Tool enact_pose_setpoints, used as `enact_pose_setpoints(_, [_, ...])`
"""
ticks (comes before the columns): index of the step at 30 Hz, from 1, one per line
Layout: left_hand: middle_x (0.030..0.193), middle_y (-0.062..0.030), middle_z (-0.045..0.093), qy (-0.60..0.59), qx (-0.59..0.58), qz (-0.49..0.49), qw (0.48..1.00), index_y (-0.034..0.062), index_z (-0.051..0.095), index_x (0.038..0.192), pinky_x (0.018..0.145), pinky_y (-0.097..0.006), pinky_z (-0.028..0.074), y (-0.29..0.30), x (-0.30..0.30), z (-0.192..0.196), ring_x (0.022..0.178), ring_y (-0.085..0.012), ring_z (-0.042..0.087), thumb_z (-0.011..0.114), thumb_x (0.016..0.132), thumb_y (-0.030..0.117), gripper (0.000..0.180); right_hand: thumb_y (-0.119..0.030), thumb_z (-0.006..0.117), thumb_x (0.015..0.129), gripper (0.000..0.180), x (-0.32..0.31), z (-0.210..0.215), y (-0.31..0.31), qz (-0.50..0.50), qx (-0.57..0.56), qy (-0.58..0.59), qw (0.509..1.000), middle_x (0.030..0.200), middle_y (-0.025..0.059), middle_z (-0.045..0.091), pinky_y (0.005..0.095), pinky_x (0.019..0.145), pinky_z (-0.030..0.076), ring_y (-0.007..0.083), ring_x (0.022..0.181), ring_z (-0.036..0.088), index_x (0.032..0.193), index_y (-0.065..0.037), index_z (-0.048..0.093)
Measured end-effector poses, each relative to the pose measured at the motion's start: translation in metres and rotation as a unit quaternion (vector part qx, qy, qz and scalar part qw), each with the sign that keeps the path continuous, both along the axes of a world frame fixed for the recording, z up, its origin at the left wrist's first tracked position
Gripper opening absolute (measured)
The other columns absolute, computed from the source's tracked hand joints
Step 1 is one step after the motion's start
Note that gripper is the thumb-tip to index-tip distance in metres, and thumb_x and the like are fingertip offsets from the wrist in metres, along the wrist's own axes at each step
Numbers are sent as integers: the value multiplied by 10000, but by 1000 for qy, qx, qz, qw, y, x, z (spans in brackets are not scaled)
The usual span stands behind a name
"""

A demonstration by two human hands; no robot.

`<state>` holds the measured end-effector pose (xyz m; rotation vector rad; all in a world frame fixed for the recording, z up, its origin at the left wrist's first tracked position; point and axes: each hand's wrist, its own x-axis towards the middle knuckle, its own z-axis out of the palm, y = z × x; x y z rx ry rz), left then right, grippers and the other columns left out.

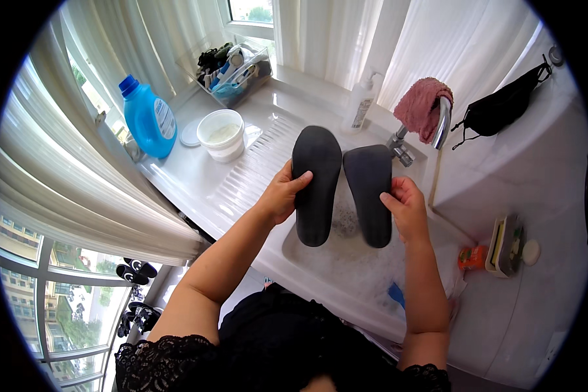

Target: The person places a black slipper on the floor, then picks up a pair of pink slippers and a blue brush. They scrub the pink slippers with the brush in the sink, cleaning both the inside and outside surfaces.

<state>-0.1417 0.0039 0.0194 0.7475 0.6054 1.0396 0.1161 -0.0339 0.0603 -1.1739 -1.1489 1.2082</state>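
Observation:
Two dark grey shoe insoles are held up side by side over a white sink (300, 256) with suds in it. My left hand (285, 193) grips the left insole (317, 183) by its outer edge, thumb on top and fingers behind it. In my right hand (407, 208) is the right insole (370, 189), pinched at its side with the thumb on its face. The broad ends point away from me and the narrower ends toward me. A blue piece (396, 295), perhaps a brush, shows by the sink's right side, partly hidden by my right forearm.
A faucet (442, 124) with a pink cloth (422, 104) stands behind the sink, beside a white pump bottle (359, 104). At the left are a blue detergent jug (147, 121), a white tub (221, 138) and a clear bin (232, 97). A soap holder (503, 247) hangs at the right.

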Motion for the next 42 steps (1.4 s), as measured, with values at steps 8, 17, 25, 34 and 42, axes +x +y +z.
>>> enact_pose_setpoints(8, [1332, -45, 477, -27, -67, 19, 997, 126, 341, 1395, 1020, -379, 383, -29, 2, 26, 1212, -184, 472, 468, 986, 291, 460, 46, 607, 814, 221, -26, 11, 6, 48, 42, 49, 997, 912, 68, 626, 235, 762, 471, 106, 814, 583, 1022, 18, 539])
enact_pose_setpoints(17, [1386, -56, 430, -145, -9, 70, 987, 158, 320, 1423, 1052, -459, 326, -91, -48, 39, 1283, -231, 411, 402, 983, 422, 520, 4, 635, 800, 257, -108, 19, -8, 222, 28, 61, 973, 940, 66, 620, 251, 804, 467, 120, 853, 587, 1037, 7, 534])
enact_pose_setpoints(25, [1381, -94, 459, -273, 4, 155, 950, 128, 394, 1386, 1086, -468, 288, -179, -165, 25, 1272, -262, 434, 366, 969, 468, 539, 26, 517, 831, 466, -247, 34, -72, 350, 31, 74, 934, 1141, 113, 570, 286, 908, 437, 160, 1027, 562, 1284, 27, 407])
enact_pose_setpoints(34, [1293, -50, 516, -131, -1, 240, 962, 124, 421, 1336, 1025, -441, 362, -275, -293, -1, 1211, -228, 477, 774, 743, 165, 691, 85, 421, 767, 550, -384, 2, -136, 430, 8, 142, 892, 1153, 86, 573, 259, 940, 404, 149, 1058, 542, 1314, 31, 421])
enact_pose_setpoints(42, [1092, -92, 631, -55, -110, 381, 917, 37, 547, 1173, 921, -386, 486, -309, -322, -7, 1028, -219, 609, 660, 857, 107, 343, 84, 445, 776, 620, -426, -19, -159, 470, -70, 77, 876, 1139, 101, 580, 266, 889, 442, 153, 1018, 566, 1384, -6, 362])
